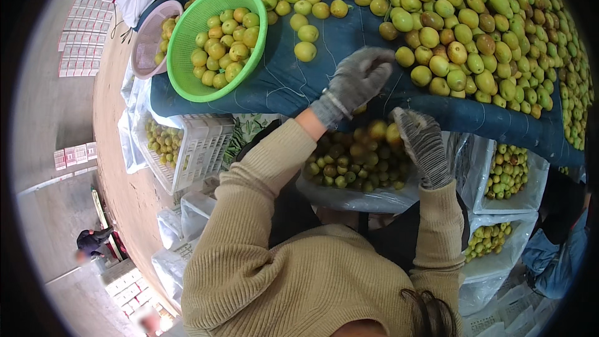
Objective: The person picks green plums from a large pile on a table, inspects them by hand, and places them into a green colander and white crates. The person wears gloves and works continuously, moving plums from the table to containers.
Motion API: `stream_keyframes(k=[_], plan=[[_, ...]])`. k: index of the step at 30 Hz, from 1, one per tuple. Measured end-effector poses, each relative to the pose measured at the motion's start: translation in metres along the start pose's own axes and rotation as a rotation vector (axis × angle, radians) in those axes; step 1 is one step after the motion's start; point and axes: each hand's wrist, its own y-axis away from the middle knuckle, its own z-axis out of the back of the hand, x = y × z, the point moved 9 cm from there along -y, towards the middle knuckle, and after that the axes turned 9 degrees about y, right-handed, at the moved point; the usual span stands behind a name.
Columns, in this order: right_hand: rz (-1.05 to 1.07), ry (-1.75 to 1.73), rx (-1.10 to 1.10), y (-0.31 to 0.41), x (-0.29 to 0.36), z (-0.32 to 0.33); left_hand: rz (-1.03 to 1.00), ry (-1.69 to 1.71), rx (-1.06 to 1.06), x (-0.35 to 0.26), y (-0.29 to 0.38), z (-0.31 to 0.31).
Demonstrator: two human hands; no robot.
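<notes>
My left hand [359, 79], in a grey knit glove, reaches over the blue cloth [281, 75] with curled fingers, just left of a large heap of green and brownish jujube-like fruits [456, 51]. No fruit shows in it, but its palm is hidden. Lower right, my right hand [421, 145], gloved too, is at the cloth's front edge, its palm side turned left. Blurred fruits [376, 130] are beside that palm, above a plastic-lined container [355, 201] of similar fruits at my lap. Whether it grips any is unclear. A green plastic basket [175, 75] with fruits stands at left.
A pink basket [140, 56] stands beyond the green one. A white crate [203, 150] of fruits is below the cloth at left; lined crates [538, 187] [496, 267] stand at right. A person's blue clothing [557, 257] shows far right; another person [91, 241] is far off at left.
</notes>
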Motion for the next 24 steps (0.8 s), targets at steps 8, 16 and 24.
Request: stream_keyframes(k=[8, 16, 24], plan=[[-0.420, -0.533, -0.048, 0.007, -0.006, 0.008, 0.046, -0.724, 0.242, 0.014, -0.028, -0.030], [-0.282, -0.507, 0.079, -0.001, 0.009, -0.026, -0.072, -0.431, 0.126, 0.000, 0.076, -0.021], [-0.248, -0.511, 0.011, 0.002, 0.009, -0.022, -0.093, -0.535, -0.578, -0.012, -0.001, 0.144]])
